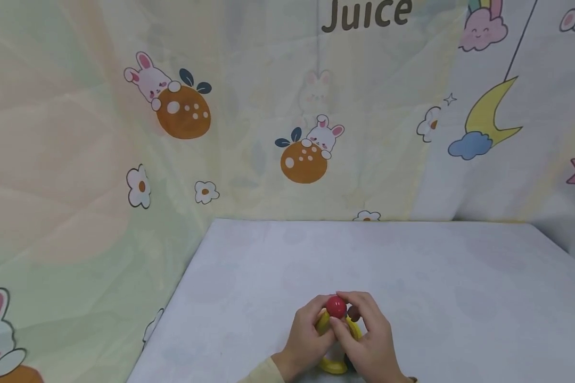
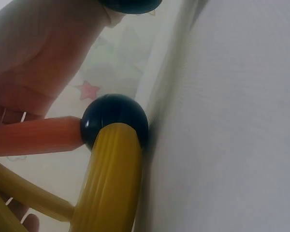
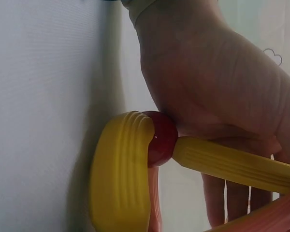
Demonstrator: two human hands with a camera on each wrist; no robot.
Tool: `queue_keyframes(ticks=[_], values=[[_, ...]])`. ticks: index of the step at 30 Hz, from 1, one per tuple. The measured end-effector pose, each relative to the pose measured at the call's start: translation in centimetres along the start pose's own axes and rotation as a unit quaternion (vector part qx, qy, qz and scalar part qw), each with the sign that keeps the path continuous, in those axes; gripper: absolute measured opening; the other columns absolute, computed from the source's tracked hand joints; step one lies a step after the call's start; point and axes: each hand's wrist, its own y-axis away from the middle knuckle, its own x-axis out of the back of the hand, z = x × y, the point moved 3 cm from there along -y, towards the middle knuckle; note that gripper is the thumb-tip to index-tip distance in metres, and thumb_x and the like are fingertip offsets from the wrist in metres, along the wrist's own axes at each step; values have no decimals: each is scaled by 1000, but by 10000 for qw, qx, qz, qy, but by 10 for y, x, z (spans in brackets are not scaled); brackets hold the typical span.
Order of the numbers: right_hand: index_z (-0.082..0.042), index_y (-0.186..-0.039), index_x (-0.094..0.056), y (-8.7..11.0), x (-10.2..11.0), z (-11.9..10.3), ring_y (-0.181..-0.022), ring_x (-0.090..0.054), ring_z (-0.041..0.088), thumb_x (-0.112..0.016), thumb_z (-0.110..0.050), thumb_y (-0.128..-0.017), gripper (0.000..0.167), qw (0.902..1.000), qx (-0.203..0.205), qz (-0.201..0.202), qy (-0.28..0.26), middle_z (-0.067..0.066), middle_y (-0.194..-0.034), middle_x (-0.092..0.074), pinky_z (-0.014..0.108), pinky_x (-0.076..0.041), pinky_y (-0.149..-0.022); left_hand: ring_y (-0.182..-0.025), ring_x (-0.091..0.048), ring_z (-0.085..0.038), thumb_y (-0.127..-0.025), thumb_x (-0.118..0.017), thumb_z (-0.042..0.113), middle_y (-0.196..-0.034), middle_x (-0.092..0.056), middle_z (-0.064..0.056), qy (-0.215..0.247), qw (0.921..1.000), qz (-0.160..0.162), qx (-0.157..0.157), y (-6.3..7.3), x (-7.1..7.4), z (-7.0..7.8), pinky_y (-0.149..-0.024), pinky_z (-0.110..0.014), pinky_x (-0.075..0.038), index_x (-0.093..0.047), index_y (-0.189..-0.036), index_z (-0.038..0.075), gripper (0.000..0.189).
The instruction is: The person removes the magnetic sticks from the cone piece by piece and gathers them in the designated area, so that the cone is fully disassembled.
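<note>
Head view showed a white table (image 1: 249, 276) backed by cartoon-printed cloth (image 1: 249, 159); over it, the curled left hand (image 1: 306, 333) gripped a yellow-sided frame (image 1: 334, 367), the right hand (image 1: 375, 340) pinching its red ball (image 1: 336, 307).

Left hand (image 1: 309, 334): one, reaching up and inward from the lower edge; fingers curled in a grip. Left sleeve (image 1: 263, 371): one, pale yellowish, ending at the wrist. Right hand (image 1: 371, 336): one, leaning inward to meet its pair; thumb and forefinger bowed in a pinch. Palms: two, facing each other, fingertips close together. Forearms: mostly out of view.
</note>
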Motion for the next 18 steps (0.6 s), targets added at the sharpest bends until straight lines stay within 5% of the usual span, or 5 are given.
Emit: queue_keyframes(ticks=[6, 11, 18], values=[[-6, -118, -63, -1, 0, 2, -77, -49, 11, -80, 3, -75, 48, 9996, -129, -92, 224, 2, -106, -62, 22, -44, -66, -97, -64, -14, -87, -62, -5, -108, -66, -10, 138, 9998, 51, 111, -15, 4, 30, -83, -34, -56, -54, -118, 1, 33], [-10, -118, -64, -3, 1, 0, -77, -50, 13, -81, 1, -75, 47, 9992, -234, 25, 329, -2, -105, -62, 21, -45, -66, -97, -64, -11, -91, -62, 3, -112, -67, -8, -248, 9997, -28, 24, -13, 3, 19, -85, -29, -55, -55, -126, 6, 36], [4, -109, -65, -11, 4, -27, -75, -50, 15, -77, 13, -69, 42, 9990, 53, 411, 139, 6, -96, -63, 20, -43, -67, -94, -64, -10, -90, -66, 5, -109, -68, -6, -506, 9986, 31, -151, -6, -1, 8, -83, -27, -55, -55, -125, 6, 37]])
